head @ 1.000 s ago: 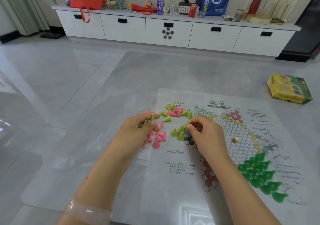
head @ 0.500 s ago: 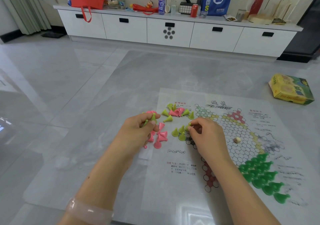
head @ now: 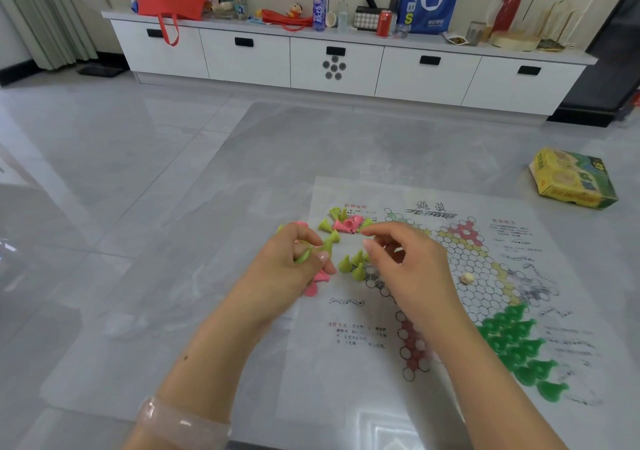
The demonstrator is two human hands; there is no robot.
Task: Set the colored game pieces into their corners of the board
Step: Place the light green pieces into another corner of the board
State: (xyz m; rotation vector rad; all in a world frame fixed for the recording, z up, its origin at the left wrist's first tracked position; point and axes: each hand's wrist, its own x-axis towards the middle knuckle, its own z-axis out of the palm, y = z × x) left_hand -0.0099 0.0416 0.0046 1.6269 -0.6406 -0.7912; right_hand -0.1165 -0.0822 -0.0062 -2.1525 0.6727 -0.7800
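Observation:
The paper game board [head: 467, 297] lies on the floor mat, its hexagon star printed in the middle. Dark green pieces [head: 516, 338] fill the near right corner. Three light green pieces [head: 353, 264] stand at the star's left corner. More light green and pink pieces [head: 346, 222] lie loose at the sheet's far left edge, and pink pieces [head: 317, 281] show under my left hand. My left hand [head: 294, 266] grips several light green pieces. My right hand [head: 405, 262] hovers over the left corner with loosely curled fingers; I see nothing pinched in it.
A small beige die [head: 467, 278] sits on the star's centre. The yellow and green game box [head: 571, 179] lies on the floor to the far right. A long white cabinet [head: 346, 65] with bags and bottles stands along the back wall.
My right hand has lifted off the board's left corner and its fingertips now point towards my left hand. My left hand stays where it was, holding its pieces.

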